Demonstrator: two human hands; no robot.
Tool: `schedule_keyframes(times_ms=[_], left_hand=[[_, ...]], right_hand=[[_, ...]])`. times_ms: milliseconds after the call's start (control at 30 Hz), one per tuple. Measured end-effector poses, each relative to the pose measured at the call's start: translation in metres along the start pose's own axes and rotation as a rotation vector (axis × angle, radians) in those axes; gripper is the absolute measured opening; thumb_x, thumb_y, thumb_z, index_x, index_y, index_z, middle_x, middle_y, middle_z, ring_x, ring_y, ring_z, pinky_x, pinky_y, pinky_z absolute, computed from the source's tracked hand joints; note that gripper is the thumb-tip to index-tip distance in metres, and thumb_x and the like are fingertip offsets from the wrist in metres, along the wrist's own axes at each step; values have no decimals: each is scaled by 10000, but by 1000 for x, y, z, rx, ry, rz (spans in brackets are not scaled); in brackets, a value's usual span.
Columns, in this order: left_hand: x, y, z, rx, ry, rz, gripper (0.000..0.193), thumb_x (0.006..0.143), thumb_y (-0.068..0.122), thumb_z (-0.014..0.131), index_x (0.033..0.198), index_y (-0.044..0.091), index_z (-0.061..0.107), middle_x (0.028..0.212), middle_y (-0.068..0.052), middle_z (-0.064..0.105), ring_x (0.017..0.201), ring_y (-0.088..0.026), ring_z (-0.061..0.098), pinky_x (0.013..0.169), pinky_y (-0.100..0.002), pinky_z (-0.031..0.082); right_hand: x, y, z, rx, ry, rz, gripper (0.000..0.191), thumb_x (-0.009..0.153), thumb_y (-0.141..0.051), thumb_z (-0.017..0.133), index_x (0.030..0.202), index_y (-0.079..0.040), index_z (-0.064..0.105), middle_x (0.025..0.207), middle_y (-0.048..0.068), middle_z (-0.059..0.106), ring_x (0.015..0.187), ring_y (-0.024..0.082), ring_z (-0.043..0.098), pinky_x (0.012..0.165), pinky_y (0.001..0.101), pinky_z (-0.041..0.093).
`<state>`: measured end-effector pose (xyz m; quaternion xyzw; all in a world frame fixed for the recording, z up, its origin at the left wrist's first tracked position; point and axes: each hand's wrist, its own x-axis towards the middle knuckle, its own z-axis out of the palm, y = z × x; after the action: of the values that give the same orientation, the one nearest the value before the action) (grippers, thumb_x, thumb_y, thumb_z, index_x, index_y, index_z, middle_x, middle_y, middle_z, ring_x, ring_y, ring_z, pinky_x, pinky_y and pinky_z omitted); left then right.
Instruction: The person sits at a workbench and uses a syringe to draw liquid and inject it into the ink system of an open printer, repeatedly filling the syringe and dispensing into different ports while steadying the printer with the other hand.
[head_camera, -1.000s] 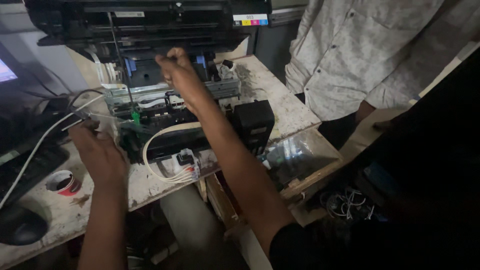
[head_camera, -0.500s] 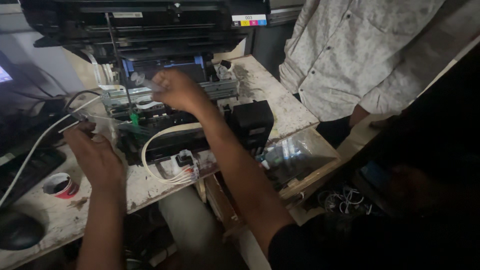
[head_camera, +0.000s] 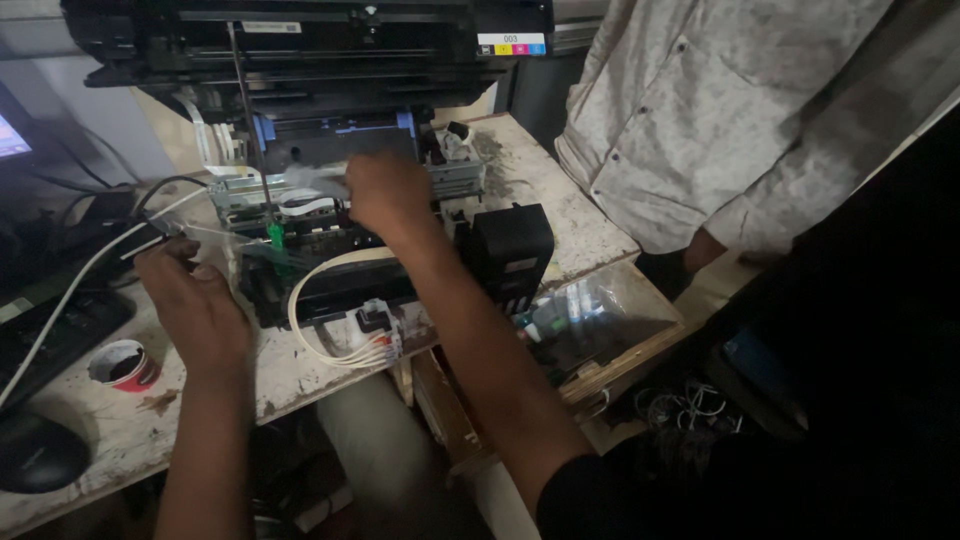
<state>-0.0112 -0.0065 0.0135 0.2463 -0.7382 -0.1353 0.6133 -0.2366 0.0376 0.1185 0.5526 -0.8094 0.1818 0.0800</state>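
- The right hand (head_camera: 385, 192) lies on top of the opened printer mechanism (head_camera: 340, 250) in the middle of the worn white table (head_camera: 560, 215), fingers curled down onto the metal and plastic parts at its far side; whether they pinch anything cannot be told, as the hand is blurred.
- The left hand (head_camera: 195, 300) sits at the near left of the mechanism, fingers bent loosely by its left edge and by the white cable (head_camera: 80, 275); whether it grips something cannot be told.
- The two hands are apart, one at each side of the mechanism.
- A bundle of white tubes (head_camera: 335, 345) loops from the front of the mechanism towards the near table edge.
- A black ink tank block (head_camera: 512, 255) stands just right of the mechanism, touching the right forearm's side.
- The raised black printer lid (head_camera: 300, 40) hangs over the far side of the table.
- A small red and white cup (head_camera: 125, 365) stands near left, with a black mouse (head_camera: 40, 452) nearer still.
- Another person in a pale patterned shirt (head_camera: 720, 110) stands at the far right.
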Motion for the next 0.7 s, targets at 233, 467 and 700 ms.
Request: schedule_keyframes(times_ms=[233,467,700], left_hand=[[1,2,-1,39,3,22,259,1129,136,404,1195,-104,475,1202,-272,450,1122,-413,487,1025,-481,391],[2,-1,1,89,5,-35,246,1062,105,420,1197,-84,502,1229,-276,477,1163,-431,497,1100,-512,402],[1,0,-2,61,1,18,221,1081,108,427,1165,-87,487,1172,-277,463,1112,-431,492,1010,-491,399]], right_hand=[[12,9,19,-89,39,-18,158,904,-105,611,926,-79,766,924,161,760,873,305,753,734,468,588],[18,11,21,-48,-41,67,145,875,-131,644,932,-102,774,971,148,758,922,311,746,762,484,582],[12,8,14,13,-31,63,127,752,-146,761,876,-158,787,934,101,759,900,282,737,761,441,576]])
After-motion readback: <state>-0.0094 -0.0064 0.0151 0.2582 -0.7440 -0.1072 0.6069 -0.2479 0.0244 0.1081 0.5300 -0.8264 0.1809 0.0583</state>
